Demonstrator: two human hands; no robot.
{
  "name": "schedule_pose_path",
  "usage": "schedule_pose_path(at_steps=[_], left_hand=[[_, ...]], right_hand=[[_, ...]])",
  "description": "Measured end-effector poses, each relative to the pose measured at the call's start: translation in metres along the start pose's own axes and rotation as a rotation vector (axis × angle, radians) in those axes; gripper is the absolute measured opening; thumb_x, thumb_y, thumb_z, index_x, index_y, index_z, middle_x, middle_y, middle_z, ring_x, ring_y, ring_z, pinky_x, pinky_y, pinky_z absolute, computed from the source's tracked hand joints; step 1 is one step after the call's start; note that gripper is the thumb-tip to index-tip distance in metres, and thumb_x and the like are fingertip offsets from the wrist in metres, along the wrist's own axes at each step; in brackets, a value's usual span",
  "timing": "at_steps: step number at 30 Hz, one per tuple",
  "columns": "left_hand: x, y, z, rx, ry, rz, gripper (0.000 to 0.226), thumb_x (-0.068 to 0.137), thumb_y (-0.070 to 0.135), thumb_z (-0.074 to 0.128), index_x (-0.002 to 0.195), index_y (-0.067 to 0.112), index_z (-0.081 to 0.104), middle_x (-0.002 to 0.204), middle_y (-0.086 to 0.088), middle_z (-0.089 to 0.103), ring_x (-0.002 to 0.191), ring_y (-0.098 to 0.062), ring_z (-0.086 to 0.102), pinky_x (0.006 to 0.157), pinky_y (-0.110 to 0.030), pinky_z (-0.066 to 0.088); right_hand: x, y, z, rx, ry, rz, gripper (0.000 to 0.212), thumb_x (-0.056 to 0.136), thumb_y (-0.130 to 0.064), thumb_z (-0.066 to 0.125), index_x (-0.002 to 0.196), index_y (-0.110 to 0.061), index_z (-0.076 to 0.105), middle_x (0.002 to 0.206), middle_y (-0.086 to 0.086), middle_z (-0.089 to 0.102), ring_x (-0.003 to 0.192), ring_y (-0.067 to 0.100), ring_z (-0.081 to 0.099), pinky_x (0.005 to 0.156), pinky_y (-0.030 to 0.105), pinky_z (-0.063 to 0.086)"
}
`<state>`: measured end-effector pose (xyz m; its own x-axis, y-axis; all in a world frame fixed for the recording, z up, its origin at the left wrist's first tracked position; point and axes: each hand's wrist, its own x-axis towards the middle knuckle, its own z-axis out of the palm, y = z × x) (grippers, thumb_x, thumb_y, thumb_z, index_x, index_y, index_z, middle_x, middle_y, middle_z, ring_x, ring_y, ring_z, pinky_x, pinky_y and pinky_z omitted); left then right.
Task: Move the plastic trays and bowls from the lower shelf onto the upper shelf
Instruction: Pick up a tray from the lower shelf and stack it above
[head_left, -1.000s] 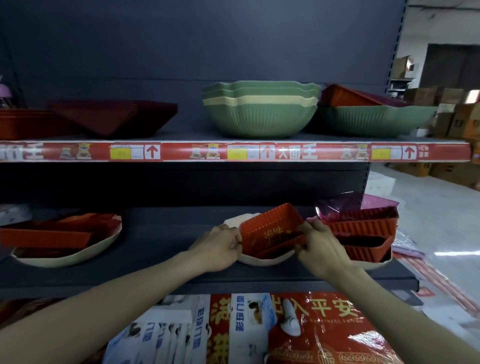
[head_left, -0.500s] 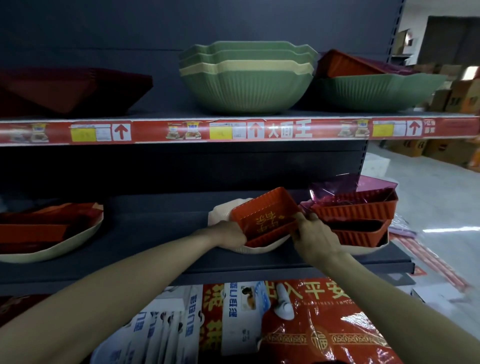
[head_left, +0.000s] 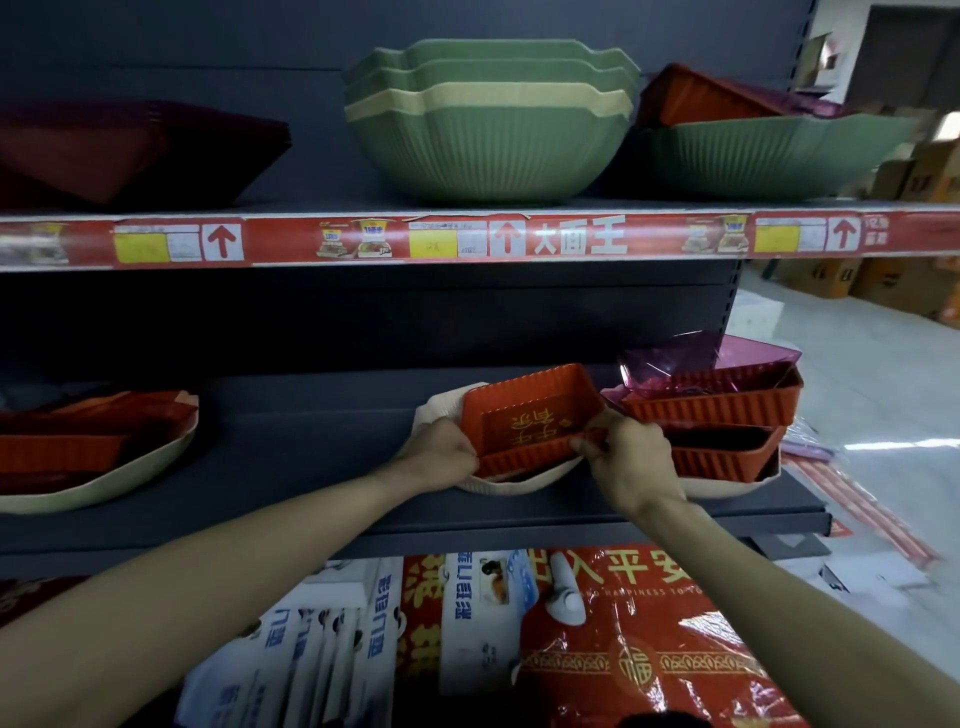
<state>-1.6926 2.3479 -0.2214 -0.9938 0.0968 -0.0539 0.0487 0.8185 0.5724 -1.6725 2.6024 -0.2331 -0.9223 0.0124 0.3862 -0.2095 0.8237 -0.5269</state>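
Left hand (head_left: 441, 453) curled round the near left corner of one orange tray (head_left: 530, 415), right hand (head_left: 631, 460) pinching its near right rim. Tray tilted, resting in one cream bowl (head_left: 511, 482) on the lower shelf (head_left: 311, 467). Just right: two stacked orange trays (head_left: 714, 410) and one purple tray (head_left: 706, 358) in a second cream bowl (head_left: 727, 487). Far left: a third cream bowl (head_left: 104, 488) of red trays (head_left: 62, 447). On the upper shelf (head_left: 291, 208): four nested bowls (head_left: 488, 140), one green bowl (head_left: 779, 156), one dark red stack (head_left: 130, 150).

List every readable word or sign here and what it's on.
"大面王", plus white up-arrows: red shelf-edge strip.
"入平安", "HAPPINESS TO": red packet at the bottom.
Upside down, unreadable: gold characters in the orange tray.
Too blurred: yellow price tags.
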Motion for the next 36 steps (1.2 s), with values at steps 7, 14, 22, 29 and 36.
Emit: schedule_pose_path(at_steps=[7,14,22,29,36], left_hand=[[-0.009,-0.002,-0.013,-0.065,0.162,0.180,0.015,0.092,0.018,0.081,0.107,0.020,0.083,0.106,0.010,0.076,0.093,0.000,0.067,0.085,-0.013,0.048],[-0.030,0.000,-0.031,-0.190,0.281,0.282,0.018,0.097,0.014,0.075,0.114,0.012,0.080,0.109,0.004,0.077,0.098,-0.001,0.070,0.091,-0.019,0.060],[-0.071,-0.003,-0.056,-0.322,0.435,0.265,0.025,0.094,0.012,0.079,0.118,0.013,0.079,0.105,0.007,0.075,0.096,0.000,0.071,0.091,-0.021,0.060],[-0.118,-0.027,-0.086,-0.310,0.559,0.307,0.017,0.092,0.010,0.081,0.100,0.026,0.084,0.094,0.014,0.080,0.086,0.005,0.074,0.085,-0.013,0.058],[-0.176,-0.035,-0.122,-0.267,0.620,0.320,0.019,0.092,0.007,0.080,0.090,0.027,0.081,0.085,0.010,0.080,0.079,0.006,0.073,0.077,-0.005,0.051]], right_hand=[[-0.003,-0.002,-0.005,0.093,0.047,0.051,0.020,0.099,-0.036,0.072,0.112,-0.020,0.071,0.095,-0.002,0.073,0.088,0.022,0.071,0.080,0.038,0.057],[-0.011,-0.024,-0.018,0.175,0.063,0.075,0.021,0.101,-0.043,0.067,0.113,-0.025,0.065,0.092,-0.005,0.070,0.086,0.017,0.070,0.080,0.039,0.059],[-0.033,-0.055,-0.030,0.289,0.090,-0.012,0.024,0.099,-0.041,0.070,0.116,-0.024,0.065,0.094,-0.009,0.072,0.082,0.004,0.070,0.074,0.030,0.062],[-0.062,-0.094,-0.034,0.395,0.057,-0.091,0.023,0.100,-0.032,0.071,0.120,-0.021,0.067,0.103,-0.008,0.073,0.087,-0.003,0.067,0.067,0.006,0.050],[-0.091,-0.139,-0.040,0.480,0.076,-0.193,0.022,0.098,-0.024,0.075,0.100,-0.044,0.066,0.105,-0.014,0.074,0.095,-0.002,0.071,0.081,0.021,0.061]])
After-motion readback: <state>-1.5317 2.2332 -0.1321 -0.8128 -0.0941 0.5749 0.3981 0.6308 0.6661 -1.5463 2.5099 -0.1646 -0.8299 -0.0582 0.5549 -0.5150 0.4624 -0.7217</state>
